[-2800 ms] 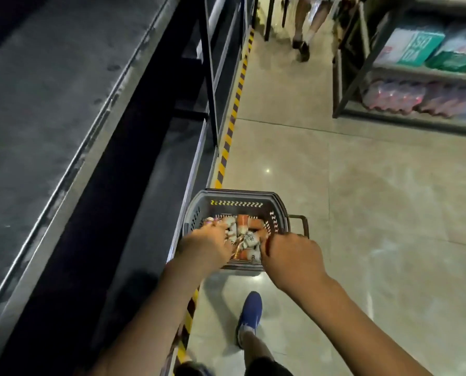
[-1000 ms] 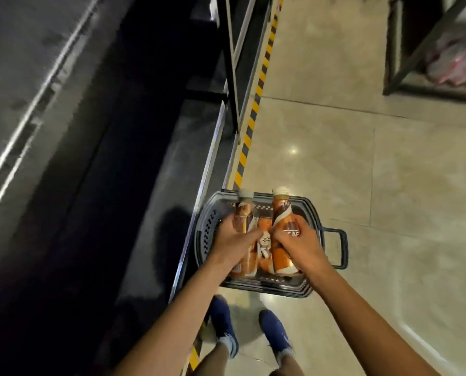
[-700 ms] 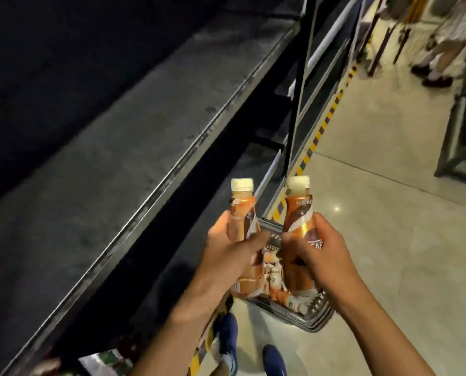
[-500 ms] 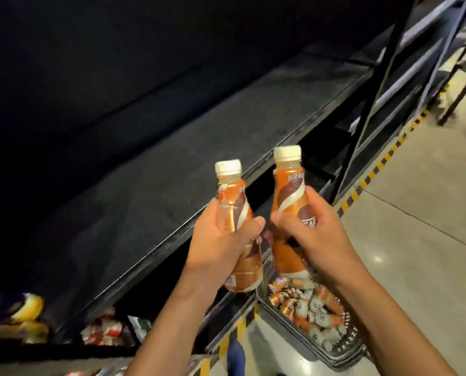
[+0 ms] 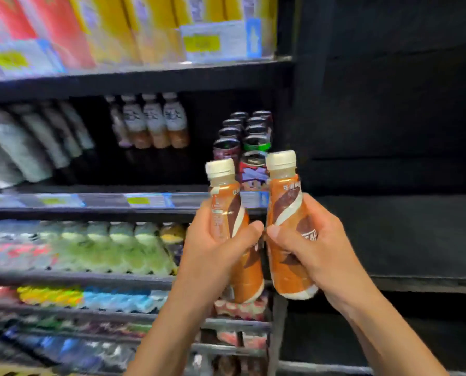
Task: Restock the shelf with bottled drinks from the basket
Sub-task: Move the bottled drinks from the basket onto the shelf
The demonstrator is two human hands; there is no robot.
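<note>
I hold two orange-brown drink bottles with cream caps upright in front of the shelves. My left hand (image 5: 213, 251) grips the left bottle (image 5: 227, 213) around its middle. My right hand (image 5: 316, 245) grips the right bottle (image 5: 286, 204), which stands slightly higher. The two bottles are side by side and my thumbs nearly touch between them. Both are raised at the height of the shelf (image 5: 104, 202) that carries dark cans (image 5: 240, 147). The basket is out of view.
Pale-capped bottles (image 5: 156, 123) stand at the back of the same shelf, with open space in front of them. Green-topped bottles (image 5: 118, 245) fill the shelf below. Red and yellow cartons (image 5: 112, 28) sit on top. A dark, bare shelving bay (image 5: 389, 158) lies right.
I lifted both bottles out of the basket and raised them. My view swung up from the floor and basket to the stocked shelves.
</note>
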